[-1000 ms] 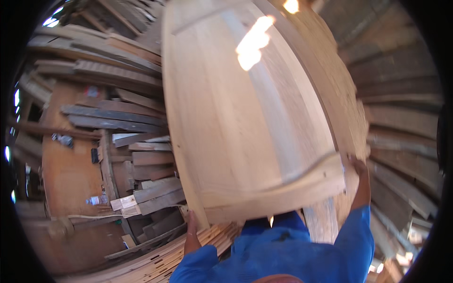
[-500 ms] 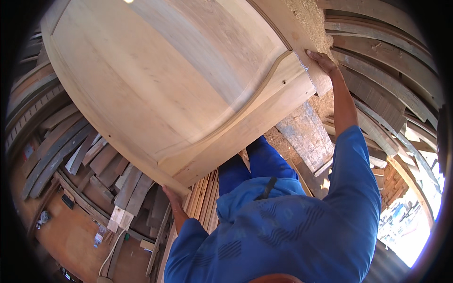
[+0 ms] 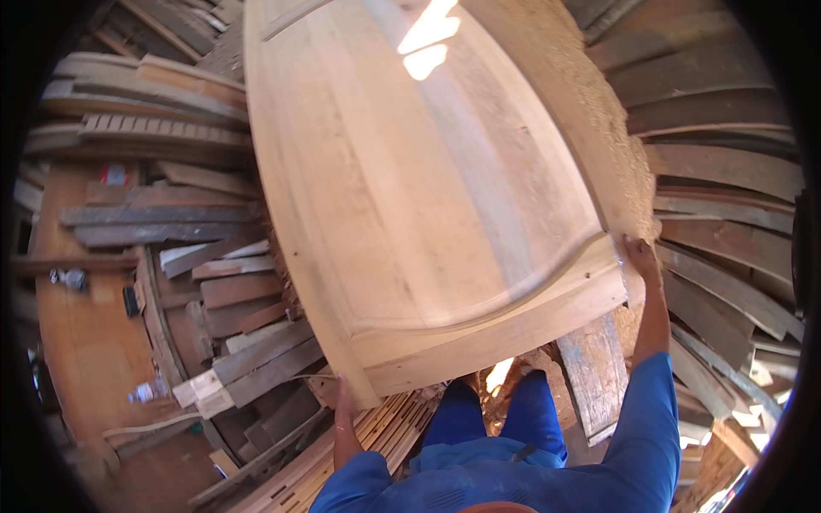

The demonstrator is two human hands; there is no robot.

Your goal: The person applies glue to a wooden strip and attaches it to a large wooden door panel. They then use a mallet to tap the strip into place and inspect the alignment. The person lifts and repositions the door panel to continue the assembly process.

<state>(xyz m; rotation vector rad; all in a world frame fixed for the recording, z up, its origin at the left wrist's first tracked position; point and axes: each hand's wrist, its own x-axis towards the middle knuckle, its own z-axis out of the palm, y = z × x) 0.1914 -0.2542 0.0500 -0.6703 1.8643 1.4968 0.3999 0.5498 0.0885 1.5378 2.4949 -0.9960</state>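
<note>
A large pale wooden panel door (image 3: pixel 402 205) stretches away in front of me, its near end close to my legs. The near rail has a curved moulded edge against the inner panel. At the near left corner, my left hand (image 3: pixel 345 409) grips the door's edge; most of its fingers are hidden by the wood. My right hand (image 3: pixel 641 255) is closed on the right edge near the other corner, with its fingertips partly out of sight. A small dark hole shows in the near rail, close to the right corner.
Stacked planks (image 3: pixel 727 171) line the right side, and offcuts (image 3: pixel 256 359) pile up on the left. Slotted strips (image 3: pixel 376 436) lie by my legs. Sawdust (image 3: pixel 629 162) covers the ground past the door's right edge. A board (image 3: pixel 594 368) lies near my right leg. A plastic bottle (image 3: pixel 150 392) lies at left.
My view has turned, and the door now points more straight ahead and sits lower in the picture. Bright sunlight patches show on its far part. Both hands keep their hold.
</note>
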